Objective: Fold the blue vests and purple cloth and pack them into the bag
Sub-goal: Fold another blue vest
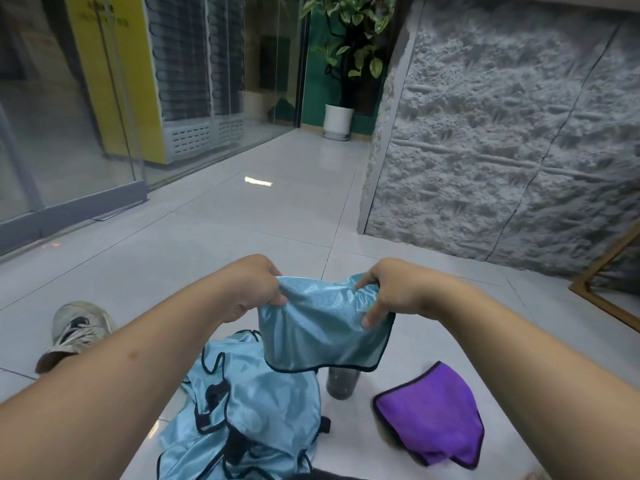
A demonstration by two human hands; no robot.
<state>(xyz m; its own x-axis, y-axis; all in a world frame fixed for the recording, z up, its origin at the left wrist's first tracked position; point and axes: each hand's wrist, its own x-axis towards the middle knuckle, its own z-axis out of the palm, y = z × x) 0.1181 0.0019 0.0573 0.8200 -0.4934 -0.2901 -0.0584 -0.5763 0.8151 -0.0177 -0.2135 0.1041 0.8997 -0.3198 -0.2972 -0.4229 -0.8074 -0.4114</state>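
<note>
Landmark: the held blue vest (325, 327), raised above the tiled floor (214, 237) between both hands.
Nearest heap: more blue vests (249, 403) lie crumpled on the floor just below and left of the held vest, unfolded.
Purple cloth (433, 410): on the floor below and right of the held vest, loosely doubled, apart from the heap.
Dark cylinder (343, 382): stands right under the held vest's lower edge; what it is, I cannot tell.
Left hand (252, 289): fingers curled, pinching the held vest's upper left edge.
Right hand (388, 292): thumb and fingers pinching its upper right edge.
Progress: early by my judgement; one vest being folded, the heap and cloth still to do, and no bag is in view.
Shoe (76, 330): left of the held vest.
Far: potted plant (346, 64) beyond it.
</note>
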